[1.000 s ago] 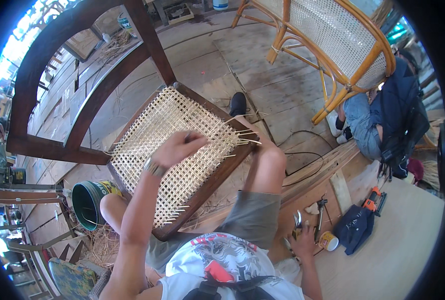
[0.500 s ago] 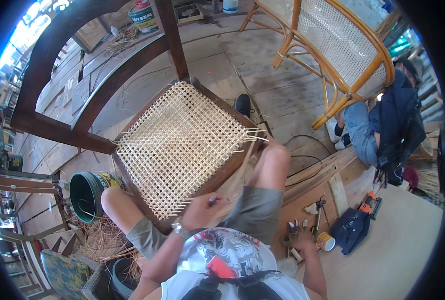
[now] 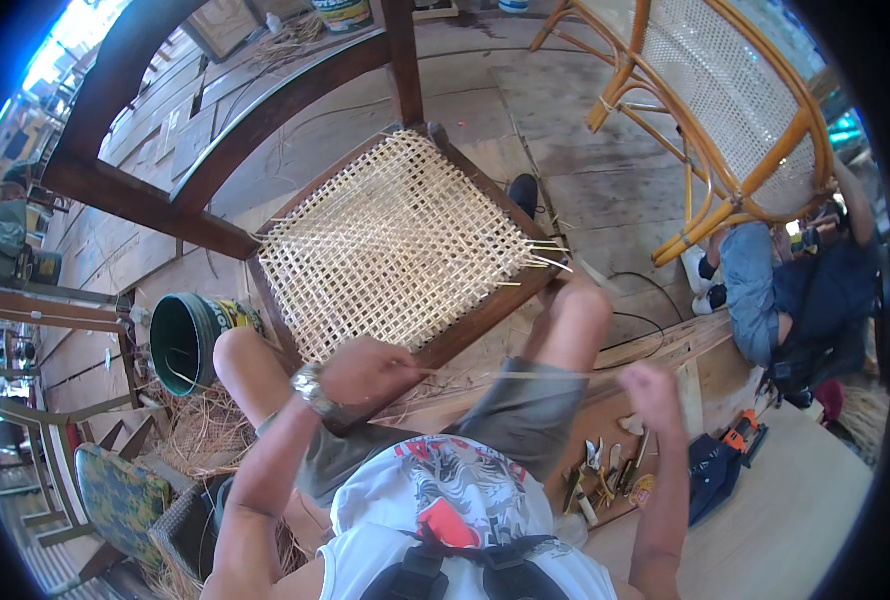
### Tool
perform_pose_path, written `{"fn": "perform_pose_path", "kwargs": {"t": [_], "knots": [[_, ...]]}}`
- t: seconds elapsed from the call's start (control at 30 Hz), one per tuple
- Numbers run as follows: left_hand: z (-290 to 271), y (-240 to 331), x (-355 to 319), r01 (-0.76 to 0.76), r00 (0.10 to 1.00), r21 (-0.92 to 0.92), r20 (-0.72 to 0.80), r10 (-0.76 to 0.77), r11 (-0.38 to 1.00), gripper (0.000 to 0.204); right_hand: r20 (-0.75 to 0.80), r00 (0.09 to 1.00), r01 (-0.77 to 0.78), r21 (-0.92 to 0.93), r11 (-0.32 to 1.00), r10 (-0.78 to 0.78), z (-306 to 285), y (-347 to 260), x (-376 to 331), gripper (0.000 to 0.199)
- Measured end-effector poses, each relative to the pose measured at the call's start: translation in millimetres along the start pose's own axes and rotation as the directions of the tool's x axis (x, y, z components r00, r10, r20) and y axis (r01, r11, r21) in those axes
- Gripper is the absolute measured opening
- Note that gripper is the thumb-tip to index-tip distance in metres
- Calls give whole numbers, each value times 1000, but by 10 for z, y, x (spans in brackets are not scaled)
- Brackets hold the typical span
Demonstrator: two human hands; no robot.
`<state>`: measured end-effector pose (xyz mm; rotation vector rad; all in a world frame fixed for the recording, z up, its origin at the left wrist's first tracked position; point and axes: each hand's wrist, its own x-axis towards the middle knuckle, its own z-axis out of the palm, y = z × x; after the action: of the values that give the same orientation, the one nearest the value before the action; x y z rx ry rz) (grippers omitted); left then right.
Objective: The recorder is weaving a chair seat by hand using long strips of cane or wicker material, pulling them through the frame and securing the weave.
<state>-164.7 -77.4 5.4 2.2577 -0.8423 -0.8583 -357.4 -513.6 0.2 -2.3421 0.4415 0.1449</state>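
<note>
A dark wooden chair frame point(image 3: 215, 232) lies before me, its seat filled with an open woven cane panel point(image 3: 390, 245). Loose cane ends point(image 3: 547, 252) stick out at the panel's right corner. My left hand point(image 3: 370, 370), with a watch on the wrist, is closed over the near edge of the seat, fingers pinched on a thin cane strand point(image 3: 525, 376). That strand stretches nearly level over my lap to my right hand point(image 3: 652, 395), which is closed in a fist around its other end. The left hand covers the panel's near corner.
Hand tools point(image 3: 605, 470) lie on a board at my right, beside a dark cloth cap point(image 3: 710, 475) and an orange-handled tool point(image 3: 740, 432). A green bucket point(image 3: 180, 345) stands left among cane scraps point(image 3: 210, 430). A rattan chair point(image 3: 715, 110) and another person point(image 3: 765, 290) are at the far right.
My right hand has left the tools on the board and come up, now pulling a cane strand taut. My left hand has moved up and left onto the seat edge. The whole view has shifted.
</note>
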Motion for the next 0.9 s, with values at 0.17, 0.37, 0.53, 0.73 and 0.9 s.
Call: {"fn": "perform_pose_path", "kwargs": {"t": [0.17, 0.37, 0.53, 0.73, 0.9], "knots": [[-144, -433, -237, 111, 992, 0, -58, -110, 994, 22, -433, 899, -346, -625, 700, 58, -495, 280, 146, 19], [238, 158, 172, -65, 998, -156, -27, 62, 986, 22, -191, 866, 460, -63, 886, -463, 657, -1196, 597, 46], [133, 187, 255, -147, 984, -335, -149, 101, 931, 21, 248, 885, 309, 321, 895, -394, 1097, -1402, 476, 21], [182, 231, 407, -44, 975, -325, -222, -31, 945, 20, 226, 913, 255, 332, 908, -339, 1126, -1442, 637, 13], [347, 246, 590, -40, 969, -464, -235, -79, 885, 21, 213, 891, 333, 290, 897, -400, 1004, -1345, 831, 13]]}}
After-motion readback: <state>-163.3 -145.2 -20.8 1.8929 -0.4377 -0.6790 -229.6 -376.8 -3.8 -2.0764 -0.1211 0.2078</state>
